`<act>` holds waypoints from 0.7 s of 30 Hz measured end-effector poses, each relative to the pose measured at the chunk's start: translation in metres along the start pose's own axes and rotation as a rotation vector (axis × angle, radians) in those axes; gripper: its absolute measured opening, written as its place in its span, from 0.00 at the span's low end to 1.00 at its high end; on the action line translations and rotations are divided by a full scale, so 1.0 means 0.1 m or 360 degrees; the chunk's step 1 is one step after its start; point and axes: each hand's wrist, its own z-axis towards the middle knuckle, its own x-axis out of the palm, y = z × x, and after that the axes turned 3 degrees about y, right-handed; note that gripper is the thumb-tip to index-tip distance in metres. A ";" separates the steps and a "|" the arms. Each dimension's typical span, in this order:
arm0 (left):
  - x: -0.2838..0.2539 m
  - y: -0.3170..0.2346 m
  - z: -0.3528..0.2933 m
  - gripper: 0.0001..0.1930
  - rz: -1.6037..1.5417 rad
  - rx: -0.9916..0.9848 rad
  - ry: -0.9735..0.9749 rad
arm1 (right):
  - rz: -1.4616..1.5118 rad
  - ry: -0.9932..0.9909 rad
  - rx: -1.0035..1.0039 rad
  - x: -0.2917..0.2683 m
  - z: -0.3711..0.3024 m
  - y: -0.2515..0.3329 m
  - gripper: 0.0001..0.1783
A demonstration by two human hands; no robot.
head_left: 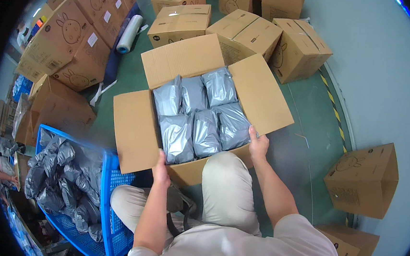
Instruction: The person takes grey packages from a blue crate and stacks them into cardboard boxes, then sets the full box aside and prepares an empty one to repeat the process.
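An open cardboard box (192,175) stands on the floor in front of my knees, its flaps folded outward. Inside, several grey plastic-wrapped packages (206,130) lie in two rows. My left hand (161,172) grips the near left corner of the box, thumb over the rim and the other fingers hidden behind the wall. At the near right corner, my right hand (258,143) holds the box the same way, its thumb beside the nearest package.
To my left, a blue plastic crate (108,192) holds several grey wrapped bundles (69,175). Closed cartons (182,25) stand beyond the box, with more stacked at far left (73,31). A roll of clear film (129,34) lies near the stack. Cartons (364,179) line the right wall.
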 end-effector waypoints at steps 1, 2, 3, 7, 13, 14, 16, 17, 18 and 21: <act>0.10 -0.02 -0.04 0.36 0.0150 0.0017 -0.0048 | -0.0193 -0.0102 -0.0063 -0.04 0.00 0.01 0.28; 0.19 -0.05 -0.09 0.33 0.0301 0.0036 -0.0095 | -0.0245 -0.0088 -0.0053 -0.08 0.01 0.03 0.28; 0.18 -0.06 -0.10 0.33 0.0370 0.0017 -0.0067 | -0.0295 -0.0069 -0.0040 -0.09 -0.02 0.03 0.28; 0.18 -0.11 -0.11 0.32 0.0693 0.0015 0.0067 | -0.0500 -0.0033 0.0137 -0.27 -0.17 0.01 0.27; 0.34 -0.03 -0.03 0.32 0.1137 0.0227 0.0310 | -0.0320 -0.0313 -0.0058 -0.72 -0.55 -0.18 0.23; 0.33 0.05 0.20 0.31 0.1190 0.0409 0.0440 | -0.0246 -0.0355 -0.0046 -0.78 -0.61 -0.28 0.23; 0.67 -0.12 0.32 0.31 0.1262 0.0306 0.0705 | -0.0089 -0.0452 -0.0034 -0.88 -0.61 -0.40 0.23; 0.83 -0.12 0.37 0.31 0.1398 0.0395 0.0764 | -0.0142 -0.0514 0.0024 -0.96 -0.55 -0.42 0.23; 0.97 -0.09 0.42 0.32 0.1534 0.0481 0.0808 | -0.0195 -0.0563 0.0083 -1.05 -0.48 -0.35 0.23; 1.52 0.12 0.24 0.34 0.1766 0.0549 0.1169 | -0.0282 -0.0819 0.0056 -1.49 -0.09 -0.63 0.24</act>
